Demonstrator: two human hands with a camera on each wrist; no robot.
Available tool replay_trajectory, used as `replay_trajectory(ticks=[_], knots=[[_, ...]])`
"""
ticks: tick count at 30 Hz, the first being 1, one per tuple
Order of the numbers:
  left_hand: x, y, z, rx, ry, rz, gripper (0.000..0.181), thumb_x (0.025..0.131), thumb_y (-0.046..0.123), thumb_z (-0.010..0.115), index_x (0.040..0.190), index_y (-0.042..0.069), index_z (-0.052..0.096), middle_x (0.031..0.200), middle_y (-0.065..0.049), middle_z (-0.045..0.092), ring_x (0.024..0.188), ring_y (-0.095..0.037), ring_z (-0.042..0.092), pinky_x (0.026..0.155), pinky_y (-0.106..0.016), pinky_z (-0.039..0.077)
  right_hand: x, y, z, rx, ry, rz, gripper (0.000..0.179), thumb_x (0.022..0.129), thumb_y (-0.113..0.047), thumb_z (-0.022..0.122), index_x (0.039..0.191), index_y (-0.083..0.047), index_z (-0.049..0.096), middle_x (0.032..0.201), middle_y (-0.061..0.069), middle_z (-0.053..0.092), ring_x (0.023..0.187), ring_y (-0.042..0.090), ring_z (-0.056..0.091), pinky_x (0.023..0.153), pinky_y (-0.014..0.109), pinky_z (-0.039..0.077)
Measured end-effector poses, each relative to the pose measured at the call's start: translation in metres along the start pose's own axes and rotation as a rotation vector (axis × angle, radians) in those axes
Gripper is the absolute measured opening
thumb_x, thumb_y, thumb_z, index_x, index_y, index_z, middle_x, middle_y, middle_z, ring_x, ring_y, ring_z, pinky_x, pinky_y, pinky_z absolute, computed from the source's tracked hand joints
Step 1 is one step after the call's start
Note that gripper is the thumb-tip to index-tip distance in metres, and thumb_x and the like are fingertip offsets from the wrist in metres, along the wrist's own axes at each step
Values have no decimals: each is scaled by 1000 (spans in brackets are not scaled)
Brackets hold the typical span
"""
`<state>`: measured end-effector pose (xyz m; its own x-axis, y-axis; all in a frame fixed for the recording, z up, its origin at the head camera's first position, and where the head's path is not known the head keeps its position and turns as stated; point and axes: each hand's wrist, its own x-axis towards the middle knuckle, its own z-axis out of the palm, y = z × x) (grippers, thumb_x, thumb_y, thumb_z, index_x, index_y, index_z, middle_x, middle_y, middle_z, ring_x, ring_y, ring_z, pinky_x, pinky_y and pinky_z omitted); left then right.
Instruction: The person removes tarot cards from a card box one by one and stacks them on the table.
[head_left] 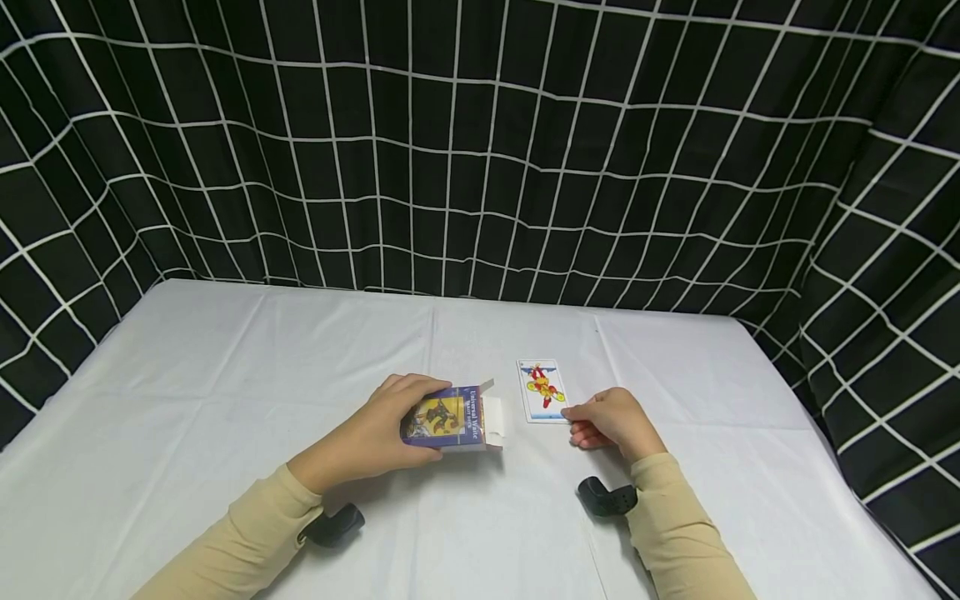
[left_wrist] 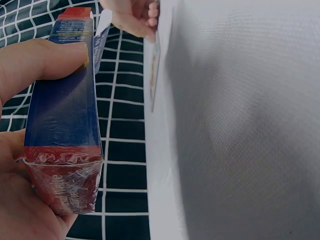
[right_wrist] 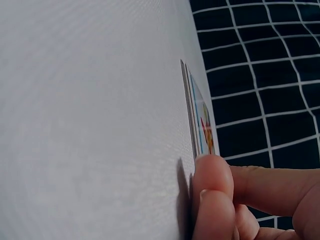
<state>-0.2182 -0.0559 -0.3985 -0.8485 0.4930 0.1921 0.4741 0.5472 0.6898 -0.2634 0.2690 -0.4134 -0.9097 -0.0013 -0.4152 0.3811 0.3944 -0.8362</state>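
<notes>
My left hand [head_left: 371, 435] grips a blue card box [head_left: 441, 417] printed "Universal Waite" with a yellow picture, thumb and fingers on its opposite sides. The box's white end flap [head_left: 494, 417] is open and points right. In the left wrist view the red lower end of the box [left_wrist: 65, 185] has crinkled clear film on it. My right hand [head_left: 617, 423] pinches the near right corner of a thin stack of illustrated cards [head_left: 543, 390] lying face up on the table. From the right wrist, the layered card edges [right_wrist: 190, 112] show beside my fingertips [right_wrist: 214, 175].
A white cloth covers the table [head_left: 225, 367]. Black curtains [head_left: 480, 150] with a white grid stand behind it and on both sides. A dark wrist device [head_left: 333, 525] is on the left forearm, another wrist device [head_left: 606, 497] on the right.
</notes>
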Motion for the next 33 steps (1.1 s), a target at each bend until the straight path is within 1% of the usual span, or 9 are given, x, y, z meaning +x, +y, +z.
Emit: replay_trajectory(ticks=[8,17,19,20,23,25,27,30,33], knots=[[0,-2,0,16,-3,7,76,75,17,84,142,10,51,140,-6,55,126,-23,47,106,-46,41,0,0,1,-7,3,2,14,90,-6,66,89,3,55,55,-3,61,48,3,62,49,17,52],[-1,0,0,8,-6,-8,76,75,17,84,143,11,51,141,-6,55,127,-23,46,107,-48,41,-1,-1,0,-3,3,-1,15,91,-7,66,89,4,57,55,-3,62,48,4,63,50,18,53],[-1,1,-1,8,-5,-11,76,75,17,85,143,12,51,141,-6,55,128,-24,45,107,-48,40,-1,-2,-1,3,17,-11,17,91,-9,67,90,6,59,55,-2,63,48,4,63,50,18,53],[-1,1,-1,8,-4,-10,76,75,17,85,143,12,51,141,-6,55,128,-24,45,107,-48,40,-1,-2,-1,6,38,-19,19,91,-10,67,91,7,60,55,-2,64,48,4,63,50,18,53],[-1,1,-1,10,-4,-6,76,75,17,85,143,11,51,140,-6,55,127,-23,46,107,-48,41,-3,-5,-3,26,129,-60,24,90,-13,69,95,9,62,57,-3,65,48,4,63,52,19,54],[0,1,-1,11,-5,-3,76,75,17,85,143,11,51,140,-6,55,126,-23,46,107,-47,41,-5,-10,-3,51,204,-104,27,89,-14,70,98,11,64,60,-3,66,49,3,63,53,19,55],[0,1,-1,11,-6,0,76,75,17,85,143,11,51,140,-5,55,126,-22,46,107,-47,41,-9,-16,0,85,254,-153,29,88,-13,72,102,11,64,66,-3,68,53,3,64,55,20,56],[0,1,-1,11,-7,-1,76,75,17,85,143,11,51,140,-5,55,125,-22,46,107,-47,40,-18,-27,6,130,280,-230,31,88,-11,72,106,13,65,73,-2,71,58,4,66,59,20,57],[0,1,-1,10,-7,-3,76,75,17,85,143,11,51,141,-6,55,126,-22,46,107,-48,40,-27,-36,13,153,253,-278,31,89,-11,71,107,13,65,76,-2,72,62,4,67,62,21,58]])
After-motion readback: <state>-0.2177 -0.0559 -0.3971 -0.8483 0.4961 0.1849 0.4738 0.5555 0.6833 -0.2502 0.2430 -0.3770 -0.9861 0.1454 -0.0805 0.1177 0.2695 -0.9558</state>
